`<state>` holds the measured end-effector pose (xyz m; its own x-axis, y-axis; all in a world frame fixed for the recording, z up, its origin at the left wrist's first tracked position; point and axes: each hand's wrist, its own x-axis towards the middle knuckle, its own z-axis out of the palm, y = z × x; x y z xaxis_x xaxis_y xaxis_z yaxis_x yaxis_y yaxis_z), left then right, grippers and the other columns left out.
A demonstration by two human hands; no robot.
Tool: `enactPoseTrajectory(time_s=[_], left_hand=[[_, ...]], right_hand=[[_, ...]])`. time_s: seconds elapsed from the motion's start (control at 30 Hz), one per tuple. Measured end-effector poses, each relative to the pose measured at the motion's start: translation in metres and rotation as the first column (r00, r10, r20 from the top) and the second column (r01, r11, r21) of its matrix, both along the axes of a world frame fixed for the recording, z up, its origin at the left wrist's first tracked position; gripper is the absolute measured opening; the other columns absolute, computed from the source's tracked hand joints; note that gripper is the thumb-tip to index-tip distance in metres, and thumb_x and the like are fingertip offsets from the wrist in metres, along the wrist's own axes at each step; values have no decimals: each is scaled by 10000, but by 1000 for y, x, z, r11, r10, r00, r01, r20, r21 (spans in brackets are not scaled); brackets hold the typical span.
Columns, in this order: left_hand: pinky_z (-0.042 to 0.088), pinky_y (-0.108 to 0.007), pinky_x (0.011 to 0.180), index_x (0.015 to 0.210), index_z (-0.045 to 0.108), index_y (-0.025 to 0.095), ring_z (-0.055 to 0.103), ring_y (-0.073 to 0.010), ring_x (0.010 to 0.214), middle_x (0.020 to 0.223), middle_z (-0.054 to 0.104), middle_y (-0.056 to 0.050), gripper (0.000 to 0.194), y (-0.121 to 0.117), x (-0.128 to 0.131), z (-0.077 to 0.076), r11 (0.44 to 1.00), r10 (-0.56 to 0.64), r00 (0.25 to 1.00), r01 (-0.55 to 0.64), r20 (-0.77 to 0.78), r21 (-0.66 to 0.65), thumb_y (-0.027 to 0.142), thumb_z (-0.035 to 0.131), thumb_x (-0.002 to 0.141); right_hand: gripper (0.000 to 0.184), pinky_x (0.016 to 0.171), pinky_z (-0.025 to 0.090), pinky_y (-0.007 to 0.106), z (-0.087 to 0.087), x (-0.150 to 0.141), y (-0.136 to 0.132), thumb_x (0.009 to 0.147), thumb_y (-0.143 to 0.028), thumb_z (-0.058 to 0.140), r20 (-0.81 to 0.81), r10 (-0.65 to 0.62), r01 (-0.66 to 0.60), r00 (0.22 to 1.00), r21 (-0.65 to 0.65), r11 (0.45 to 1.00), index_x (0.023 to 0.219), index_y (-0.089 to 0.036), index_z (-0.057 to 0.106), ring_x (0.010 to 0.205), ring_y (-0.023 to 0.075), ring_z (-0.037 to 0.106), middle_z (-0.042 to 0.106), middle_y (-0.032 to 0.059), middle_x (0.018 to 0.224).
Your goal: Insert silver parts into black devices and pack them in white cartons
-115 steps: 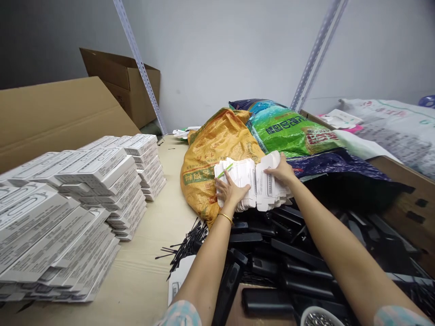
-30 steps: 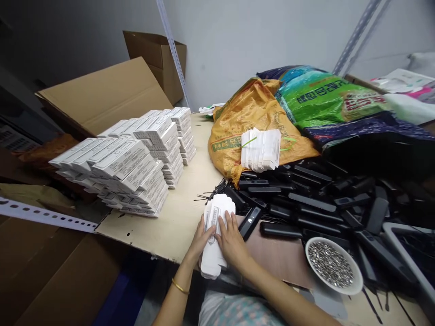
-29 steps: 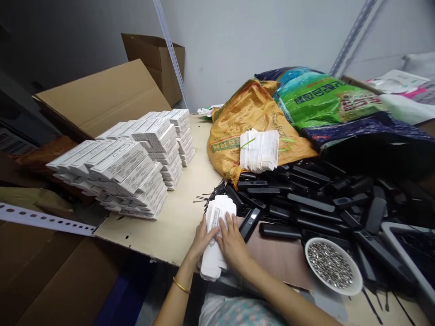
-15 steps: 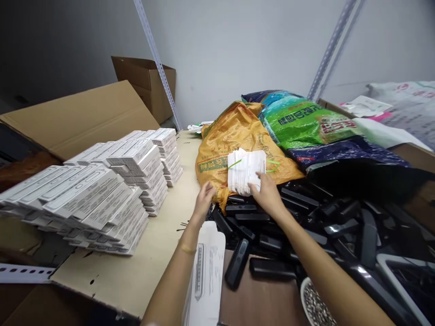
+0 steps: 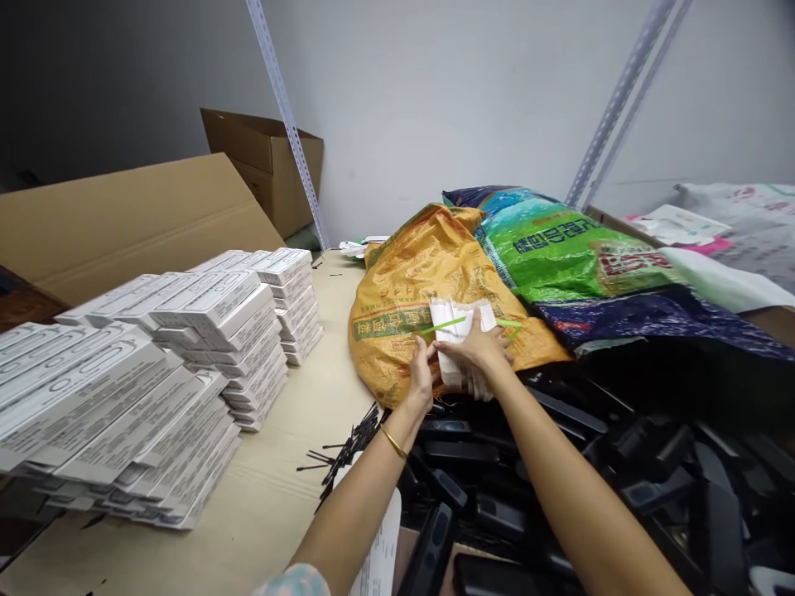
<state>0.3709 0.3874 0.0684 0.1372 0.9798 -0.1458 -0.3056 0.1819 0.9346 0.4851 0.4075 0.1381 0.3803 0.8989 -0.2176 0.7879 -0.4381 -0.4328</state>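
Reaching forward with both arms, we have a bundle of flat white printed cartons (image 5: 452,310) at our fingers, lying on the crumpled orange woven sack (image 5: 385,285). A bright green strip (image 5: 448,324) crosses its face. Our right hand (image 5: 481,349) is spread over the bundle, thumb towards the left edge and fingers bent round the right side. Our left hand (image 5: 421,372) is half curled beside the left edge, thumb up; we cannot tell whether it pinches anything.

As for how far things stand, many white, box-shaped printed cartons (image 5: 204,310) are formed and piled in uneven tiers on the pale counter (image 5: 273,472) to our left. The bundle's cartons are flat and unformed, as is the white printed card (image 5: 385,538) partly under our left forearm. Long black plastic devices (image 5: 463,451) lie loose in a heap nearer us, outside any carton, with thin black rods (image 5: 351,443) fanned out beside them. Behind the orange sack slumps a shiny green and blue sack (image 5: 546,248).
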Motion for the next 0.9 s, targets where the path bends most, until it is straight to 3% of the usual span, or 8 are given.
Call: enactPoseTrajectory(time_s=[0.1, 0.2, 0.3, 0.4, 0.47, 0.6, 0.73, 0.9], left_hand=[[532, -332, 795, 1184, 640, 148, 617, -251, 1055, 1136, 675, -138, 684, 2, 6, -11, 1000, 15, 999, -14, 34, -20, 665, 322, 871], [529, -355, 840, 1198, 631, 159, 634, -229, 1019, 1146, 677, -122, 449, 10, 1, -22, 1000, 5, 1000, -5, 17, -6, 427, 532, 851], [510, -393, 900, 1140, 649, 144, 645, -218, 990, 1085, 697, -121, 340, 25, -11, -28, 998, -39, 998, 42, -55, 46, 243, 605, 818], [483, -436, 945, 1072, 643, 131, 630, -215, 1018, 1095, 679, -104, 258, 43, -17, -29, 987, -73, 983, 96, -171, 132, 226, 645, 831], [479, -457, 945, 1051, 632, 129, 624, -213, 1019, 1099, 662, -84, 241, 51, -15, -30, 973, -91, 963, 140, -252, 185, 257, 651, 848], [459, -443, 961, 1044, 651, 125, 617, -228, 999, 1053, 664, -104, 234, 48, -8, -28, 939, -88, 921, 204, -379, 276, 199, 655, 822], [420, -429, 994, 1166, 633, 157, 576, -253, 1034, 1109, 614, -117, 347, 39, -11, -6, 895, -26, 880, 231, -474, 381, 218, 615, 825], [269, -467, 1099, 1220, 583, 266, 419, -317, 1232, 1280, 534, -87, 547, 47, -13, 45, 811, 43, 824, 301, -565, 501, 397, 755, 718]], right_hand=[[1336, 907, 248, 744, 1, 2, 9, 506, -799, 678, 38, -10, 11, 999, -23, 1000, 1529, -245, 20, 1362, 554, 150, 76, 326, 1524], [1346, 916, 226, 756, -3, 9, 19, 467, -760, 732, 43, -6, 5, 999, 13, 1000, 1527, -243, 83, 1361, 560, 145, 164, 313, 1517], [1254, 996, 241, 689, -13, 36, 20, 441, -681, 791, -175, 81, -48, 981, 187, 981, 1470, -166, 292, 1344, 531, 251, 347, 292, 1450], [922, 1003, 379, 555, -32, 74, 8, 581, -707, 689, -526, 267, -84, 808, 345, 935, 1280, -128, 526, 1242, 434, 472, 531, 231, 1317], [776, 941, 473, 476, -47, 91, -3, 704, -737, 545, -601, 308, -85, 738, 370, 925, 1238, -174, 550, 1173, 346, 561, 613, 162, 1227], [674, 986, 466, 422, -65, 100, -12, 765, -700, 511, -691, 337, -29, 640, 417, 908, 1225, -208, 541, 1204, 288, 547, 638, 104, 1203], [628, 936, 497, 461, -63, 105, -11, 831, -642, 451, -796, 314, -2, 517, 365, 931, 1240, -173, 535, 1072, 323, 632, 675, 155, 1129], [713, 952, 473, 404, -56, 114, -19, 889, -629, 299, -878, 324, -46, 353, 330, 943, 1350, -111, 461, 1196, 321, 566, 590, 205, 1290]])
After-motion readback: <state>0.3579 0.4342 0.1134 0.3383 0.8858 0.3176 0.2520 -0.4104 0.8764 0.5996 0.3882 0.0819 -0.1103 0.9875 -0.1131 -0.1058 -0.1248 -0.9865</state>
